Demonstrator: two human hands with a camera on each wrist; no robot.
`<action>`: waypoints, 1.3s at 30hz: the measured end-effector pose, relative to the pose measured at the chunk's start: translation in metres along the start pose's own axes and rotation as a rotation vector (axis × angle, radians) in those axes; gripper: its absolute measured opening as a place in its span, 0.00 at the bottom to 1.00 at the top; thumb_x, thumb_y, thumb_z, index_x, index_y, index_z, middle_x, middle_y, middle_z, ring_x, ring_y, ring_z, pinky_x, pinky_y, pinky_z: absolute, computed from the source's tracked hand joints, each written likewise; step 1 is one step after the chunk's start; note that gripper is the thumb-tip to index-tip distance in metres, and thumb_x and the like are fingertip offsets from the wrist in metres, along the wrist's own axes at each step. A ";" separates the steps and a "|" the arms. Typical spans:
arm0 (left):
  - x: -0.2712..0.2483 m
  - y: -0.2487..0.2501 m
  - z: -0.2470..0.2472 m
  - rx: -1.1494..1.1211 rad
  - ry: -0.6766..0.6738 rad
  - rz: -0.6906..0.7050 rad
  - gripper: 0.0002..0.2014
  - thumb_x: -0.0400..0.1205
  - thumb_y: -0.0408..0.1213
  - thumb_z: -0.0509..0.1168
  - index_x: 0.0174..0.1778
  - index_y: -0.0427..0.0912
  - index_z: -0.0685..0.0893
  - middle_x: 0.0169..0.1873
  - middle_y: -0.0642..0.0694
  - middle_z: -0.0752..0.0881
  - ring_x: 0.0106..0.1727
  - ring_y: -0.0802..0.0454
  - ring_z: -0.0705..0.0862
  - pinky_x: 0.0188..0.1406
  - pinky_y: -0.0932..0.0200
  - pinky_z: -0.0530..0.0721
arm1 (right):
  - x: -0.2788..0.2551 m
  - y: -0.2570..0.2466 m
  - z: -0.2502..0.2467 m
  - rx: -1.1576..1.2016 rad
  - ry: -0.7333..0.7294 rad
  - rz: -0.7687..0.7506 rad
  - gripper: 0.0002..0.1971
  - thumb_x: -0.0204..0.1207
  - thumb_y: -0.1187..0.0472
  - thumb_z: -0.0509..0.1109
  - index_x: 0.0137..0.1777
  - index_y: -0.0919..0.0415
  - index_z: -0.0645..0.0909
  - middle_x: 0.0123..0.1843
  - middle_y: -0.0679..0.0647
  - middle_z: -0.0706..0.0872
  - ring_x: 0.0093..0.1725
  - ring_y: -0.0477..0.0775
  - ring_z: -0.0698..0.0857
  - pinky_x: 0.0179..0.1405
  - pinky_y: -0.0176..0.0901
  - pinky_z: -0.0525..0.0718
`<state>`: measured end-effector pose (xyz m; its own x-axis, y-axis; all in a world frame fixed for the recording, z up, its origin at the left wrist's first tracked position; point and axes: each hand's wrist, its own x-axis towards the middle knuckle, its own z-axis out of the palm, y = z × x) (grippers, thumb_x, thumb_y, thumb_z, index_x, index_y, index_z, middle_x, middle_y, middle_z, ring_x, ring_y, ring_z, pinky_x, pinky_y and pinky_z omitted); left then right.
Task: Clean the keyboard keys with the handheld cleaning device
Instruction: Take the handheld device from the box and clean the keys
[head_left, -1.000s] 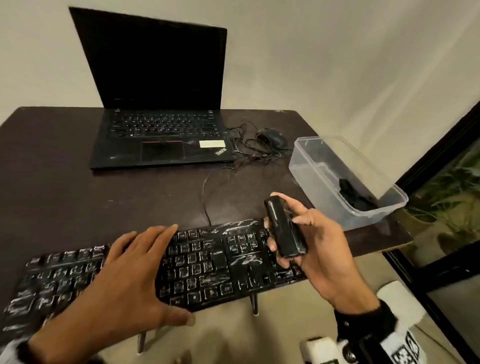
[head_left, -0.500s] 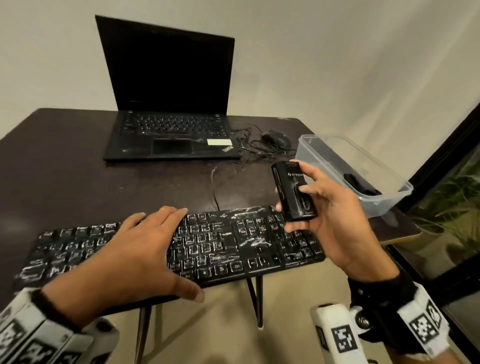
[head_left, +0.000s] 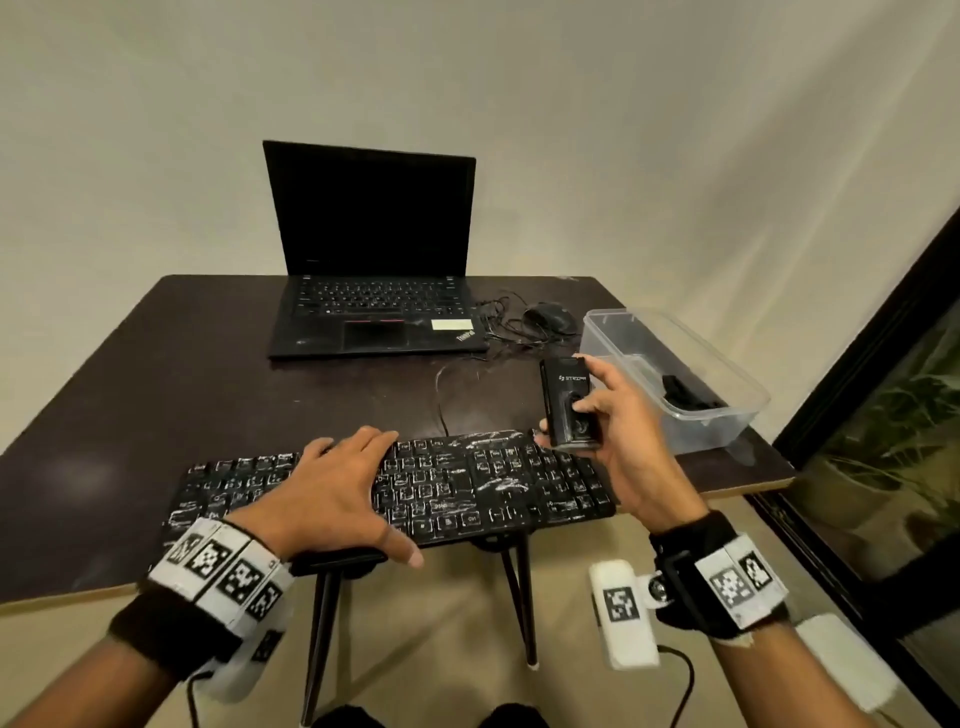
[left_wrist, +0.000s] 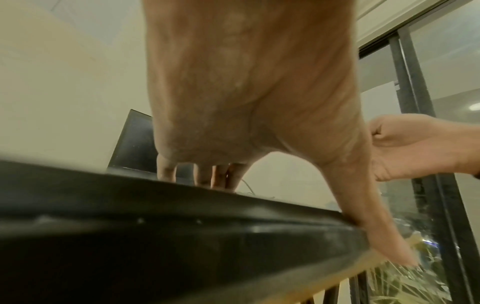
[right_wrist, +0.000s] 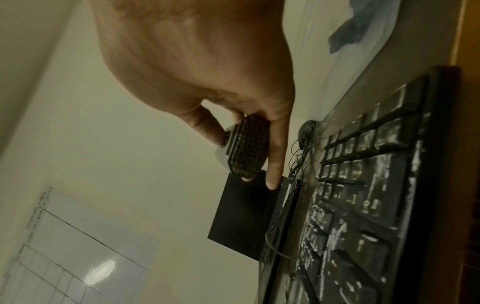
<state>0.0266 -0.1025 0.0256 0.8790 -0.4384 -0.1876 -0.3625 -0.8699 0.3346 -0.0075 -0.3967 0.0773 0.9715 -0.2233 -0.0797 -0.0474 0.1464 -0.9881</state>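
A black keyboard (head_left: 467, 488) smeared with white dust lies along the table's near edge. My left hand (head_left: 337, 488) rests flat on its left-middle keys, fingers straight, thumb (left_wrist: 376, 236) hooked over the front edge. My right hand (head_left: 608, 415) grips a small black handheld cleaning device (head_left: 566, 400) upright just above the keyboard's right far corner, thumb lying on its front button. In the right wrist view the cleaning device (right_wrist: 249, 148) shows a grilled end between my fingers, beside the dusty keyboard (right_wrist: 363, 205).
An open black laptop (head_left: 374, 312) stands at the table's back. A black mouse (head_left: 550, 317) with tangled cable lies right of it. A clear plastic bin (head_left: 675, 374) holding a dark item sits at the right edge. A dark glass door frame (head_left: 883, 389) stands to the right.
My right hand has turned the cleaning device upright, logo toward me, and raised it toward the keyboard's far right corner. The head view has pulled back. My left hand stays on the keys.
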 end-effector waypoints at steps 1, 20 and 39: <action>0.001 0.000 -0.001 -0.005 0.000 0.001 0.82 0.44 0.92 0.67 0.93 0.50 0.53 0.82 0.61 0.65 0.85 0.57 0.66 0.93 0.45 0.45 | 0.001 0.001 -0.001 -0.005 0.010 -0.003 0.29 0.85 0.77 0.56 0.81 0.54 0.77 0.59 0.65 0.92 0.45 0.63 0.94 0.52 0.63 0.96; 0.001 0.007 -0.010 -0.015 -0.057 -0.016 0.77 0.55 0.82 0.77 0.94 0.50 0.49 0.89 0.56 0.59 0.90 0.56 0.58 0.93 0.46 0.37 | 0.036 0.013 -0.007 0.061 0.001 -0.011 0.25 0.76 0.84 0.66 0.69 0.66 0.86 0.60 0.64 0.96 0.62 0.65 0.94 0.58 0.56 0.95; 0.008 0.007 -0.011 0.097 -0.105 -0.024 0.75 0.57 0.82 0.76 0.94 0.50 0.47 0.87 0.59 0.59 0.87 0.57 0.60 0.92 0.50 0.46 | 0.045 0.022 -0.020 -0.312 0.005 -0.204 0.28 0.74 0.86 0.71 0.59 0.52 0.89 0.50 0.45 0.98 0.52 0.45 0.96 0.48 0.37 0.93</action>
<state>0.0344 -0.1097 0.0363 0.8525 -0.4339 -0.2915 -0.3744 -0.8960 0.2386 0.0305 -0.4226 0.0489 0.9671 -0.2228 0.1229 0.0776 -0.2018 -0.9764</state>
